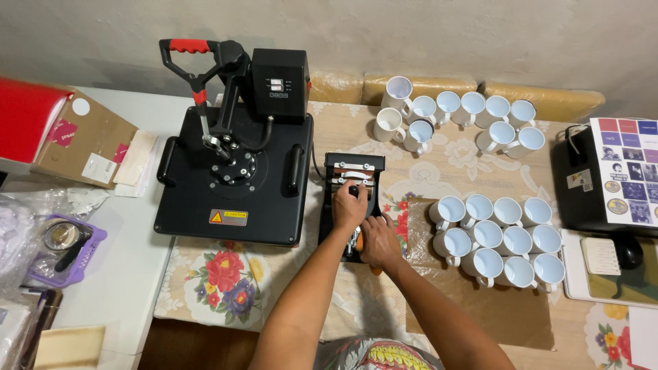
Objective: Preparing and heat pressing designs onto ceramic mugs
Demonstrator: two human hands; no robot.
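Centrally, at mid-frame on the floral tabletop [439, 171]: one black mug press attachment [353, 179], metal-framed, judged heavy, rigid and possibly hot, best taken by its lever and frame rather than the heating sleeve. Left hand [349, 205] curled around a knob or lever at its middle; right hand [379, 241] closed over the near end, where an orange part shows. Adjacent: large black heat press [233, 171] at left, white mugs [497, 240] at right, judged fragile.
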